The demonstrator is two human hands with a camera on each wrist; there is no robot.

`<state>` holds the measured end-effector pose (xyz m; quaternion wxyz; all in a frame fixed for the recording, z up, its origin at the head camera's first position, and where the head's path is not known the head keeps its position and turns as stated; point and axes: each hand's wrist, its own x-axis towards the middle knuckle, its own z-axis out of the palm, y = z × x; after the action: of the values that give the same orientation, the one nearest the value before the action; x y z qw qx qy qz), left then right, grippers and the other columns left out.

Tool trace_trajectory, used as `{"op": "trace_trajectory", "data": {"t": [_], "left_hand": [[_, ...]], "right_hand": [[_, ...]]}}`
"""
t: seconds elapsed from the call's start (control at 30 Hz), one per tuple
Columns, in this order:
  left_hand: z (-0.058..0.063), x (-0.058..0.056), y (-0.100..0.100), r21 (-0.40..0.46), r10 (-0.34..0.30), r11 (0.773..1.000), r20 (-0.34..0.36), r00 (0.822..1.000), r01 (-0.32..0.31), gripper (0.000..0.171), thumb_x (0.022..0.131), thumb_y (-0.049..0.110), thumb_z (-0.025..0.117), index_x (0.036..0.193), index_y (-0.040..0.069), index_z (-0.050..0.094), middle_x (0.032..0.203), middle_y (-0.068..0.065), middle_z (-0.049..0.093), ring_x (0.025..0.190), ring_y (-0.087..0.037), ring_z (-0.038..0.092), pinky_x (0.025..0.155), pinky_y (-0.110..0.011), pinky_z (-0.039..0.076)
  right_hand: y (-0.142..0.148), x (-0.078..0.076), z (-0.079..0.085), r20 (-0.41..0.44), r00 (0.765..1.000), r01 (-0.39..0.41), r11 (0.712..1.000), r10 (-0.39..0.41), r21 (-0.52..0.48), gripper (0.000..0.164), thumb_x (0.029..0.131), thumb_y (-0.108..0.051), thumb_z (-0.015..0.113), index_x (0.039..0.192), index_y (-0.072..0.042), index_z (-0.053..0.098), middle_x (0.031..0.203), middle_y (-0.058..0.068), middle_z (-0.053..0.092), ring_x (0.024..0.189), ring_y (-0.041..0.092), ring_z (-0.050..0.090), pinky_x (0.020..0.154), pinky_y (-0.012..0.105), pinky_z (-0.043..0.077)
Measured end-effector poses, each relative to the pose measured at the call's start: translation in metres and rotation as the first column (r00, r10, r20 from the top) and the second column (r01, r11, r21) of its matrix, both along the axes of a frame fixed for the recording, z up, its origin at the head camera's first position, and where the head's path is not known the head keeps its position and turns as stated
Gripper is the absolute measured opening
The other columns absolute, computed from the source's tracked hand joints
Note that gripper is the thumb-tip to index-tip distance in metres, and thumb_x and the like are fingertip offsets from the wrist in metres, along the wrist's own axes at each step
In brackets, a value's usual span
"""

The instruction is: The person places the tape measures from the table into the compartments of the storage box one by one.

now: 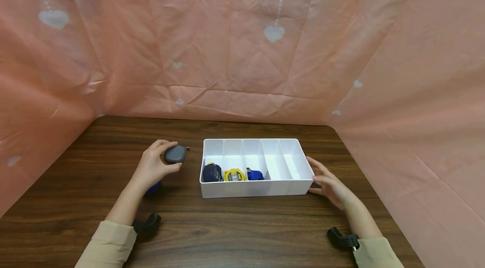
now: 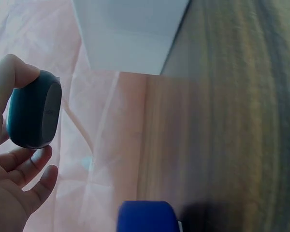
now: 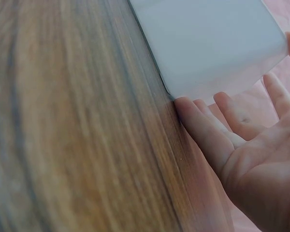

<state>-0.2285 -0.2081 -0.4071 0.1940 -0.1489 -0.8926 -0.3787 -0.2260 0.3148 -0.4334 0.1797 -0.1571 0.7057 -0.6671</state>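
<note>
My left hand [image 1: 153,164] pinches a dark grey tape measure [image 1: 176,154] between thumb and fingers, above the table and left of the white divided box [image 1: 257,189]. In the left wrist view its rounded dark case [image 2: 34,111] shows from the side. My right hand [image 1: 331,183] touches the box's right end with fairly straight fingers, as the right wrist view [image 3: 251,140] also shows. Inside the box's three left compartments sit a dark blue tape measure [image 1: 212,172], a yellow tape measure [image 1: 234,175] and a blue tape measure [image 1: 255,174], one in each.
Below my left wrist a blue object [image 1: 153,188] lies on the brown wooden table [image 1: 227,226], partly hidden by the arm. Pink cloth [image 1: 227,49] with white hearts hangs around the back and sides. The two right compartments [image 1: 297,162] hold nothing visible.
</note>
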Motion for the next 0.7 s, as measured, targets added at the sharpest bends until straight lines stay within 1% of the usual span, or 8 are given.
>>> {"op": "trace_trajectory", "data": {"t": [0.2,0.4,0.53,0.7], "left_hand": [[0.008,-0.001,0.003,0.024,-0.011,1.0,0.01,1.0,0.011,0.061,0.068,0.012,0.085,0.123,0.002,0.063,0.115,-0.01,0.055,0.097,-0.031,0.057,0.078,-0.046,0.048],[0.011,-0.002,0.009,0.035,-0.016,0.999,0.03,0.999,0.015,0.061,0.068,0.013,0.085,0.124,0.003,0.063,0.116,-0.01,0.055,0.095,-0.03,0.058,0.077,-0.044,0.048],[0.012,-0.003,0.013,0.043,-0.024,0.999,0.024,0.999,0.023,0.061,0.068,0.014,0.085,0.123,0.003,0.063,0.116,-0.01,0.056,0.095,-0.029,0.058,0.077,-0.043,0.048],[0.014,-0.005,0.021,0.065,-0.041,0.997,0.004,0.999,0.04,0.06,0.067,0.01,0.085,0.122,0.003,0.064,0.114,-0.01,0.057,0.093,-0.027,0.058,0.076,-0.042,0.047]], "right_hand": [[0.0,-0.001,-0.001,0.006,1.0,0.009,1.0,-0.009,0.008,0.062,0.099,-0.012,0.04,0.154,-0.016,0.012,0.147,0.029,0.012,0.119,0.017,0.044,0.097,0.059,0.034],[-0.001,-0.001,0.0,0.004,1.0,0.013,1.0,-0.013,0.017,0.062,0.099,-0.013,0.04,0.154,-0.016,0.012,0.147,0.029,0.012,0.12,0.019,0.043,0.097,0.06,0.034],[-0.001,-0.001,0.0,0.002,1.0,0.013,1.0,-0.013,0.019,0.062,0.099,-0.014,0.04,0.154,-0.016,0.012,0.147,0.029,0.013,0.121,0.02,0.042,0.097,0.06,0.034],[-0.001,-0.001,0.0,0.002,1.0,0.016,1.0,-0.016,0.021,0.062,0.099,-0.014,0.04,0.154,-0.016,0.012,0.148,0.029,0.012,0.122,0.022,0.041,0.097,0.061,0.034]]}}
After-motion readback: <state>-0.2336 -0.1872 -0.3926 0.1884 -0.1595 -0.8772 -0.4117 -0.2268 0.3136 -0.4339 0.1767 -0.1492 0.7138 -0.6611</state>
